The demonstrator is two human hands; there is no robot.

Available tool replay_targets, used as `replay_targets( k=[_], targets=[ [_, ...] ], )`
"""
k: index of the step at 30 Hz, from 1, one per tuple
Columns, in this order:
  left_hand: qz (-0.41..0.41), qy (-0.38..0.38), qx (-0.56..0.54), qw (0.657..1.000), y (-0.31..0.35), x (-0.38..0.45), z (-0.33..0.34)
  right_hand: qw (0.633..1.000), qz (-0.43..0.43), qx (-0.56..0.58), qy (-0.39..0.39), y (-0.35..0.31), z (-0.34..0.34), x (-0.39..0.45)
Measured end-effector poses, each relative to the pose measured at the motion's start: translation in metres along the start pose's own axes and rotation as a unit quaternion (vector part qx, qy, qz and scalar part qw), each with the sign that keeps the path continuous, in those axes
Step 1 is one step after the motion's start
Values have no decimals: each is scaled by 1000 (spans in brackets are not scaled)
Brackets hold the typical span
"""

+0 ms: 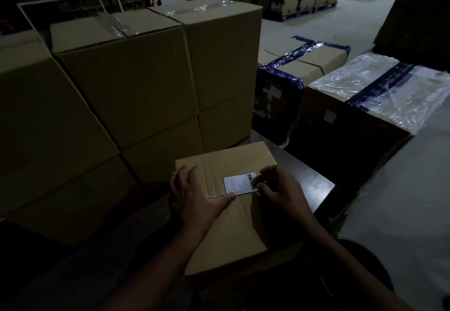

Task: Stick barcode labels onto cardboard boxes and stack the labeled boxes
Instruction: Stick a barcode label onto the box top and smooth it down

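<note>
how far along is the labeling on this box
Done: the barcode label lies on the cardboard box. In hand: the right hand works the label's right edge with curled fingers while the left hand presses flat. Left: putting it with the stacked boxes behind.

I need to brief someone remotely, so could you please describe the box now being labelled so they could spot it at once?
Start at the tall stack of plain brown cardboard boxes on the left. Directly in front of it lies a flat brown cardboard box under both hands. Unlike its neighbours, it carries a small white barcode label on top, touched by the right hand, the left hand resting beside it.
</note>
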State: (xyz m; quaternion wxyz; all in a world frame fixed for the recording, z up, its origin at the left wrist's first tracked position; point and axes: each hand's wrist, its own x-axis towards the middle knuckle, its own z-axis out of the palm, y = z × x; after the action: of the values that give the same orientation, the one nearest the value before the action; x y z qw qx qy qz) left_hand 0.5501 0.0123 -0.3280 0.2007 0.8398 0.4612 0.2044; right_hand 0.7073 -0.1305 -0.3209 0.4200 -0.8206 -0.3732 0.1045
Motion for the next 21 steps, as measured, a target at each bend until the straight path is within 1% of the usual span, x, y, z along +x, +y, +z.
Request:
replay_targets(
  k=[2, 4, 7, 10, 13, 18, 21],
  targets=[
    [-4, -3, 2, 1000, 0, 1, 1, 1000, 0, -15, 19, 1, 5, -3],
    [-8, -11, 3, 1000, 1, 1, 1, 1000, -3, -24, 17, -1, 6, -4],
    [-7, -10, -1, 1000, 1, 1, 0, 1000, 13, 0, 6, -3, 2, -4],
    [-5, -9, -7, 1000, 0, 0, 1, 999, 24, 8, 21, -2, 6, -7],
    [-2, -2, -2, 1000, -1, 0, 1, 999, 18, -21, 39, -4, 8, -9],
    [-2, -3, -3, 1000, -1, 1, 3, 999, 24, 12, 34, -5, 8, -13],
    [-6, -11, 5, 1000, 0, 1, 2, 999, 25, 4, 23, -7, 6, -11]
  ],
)
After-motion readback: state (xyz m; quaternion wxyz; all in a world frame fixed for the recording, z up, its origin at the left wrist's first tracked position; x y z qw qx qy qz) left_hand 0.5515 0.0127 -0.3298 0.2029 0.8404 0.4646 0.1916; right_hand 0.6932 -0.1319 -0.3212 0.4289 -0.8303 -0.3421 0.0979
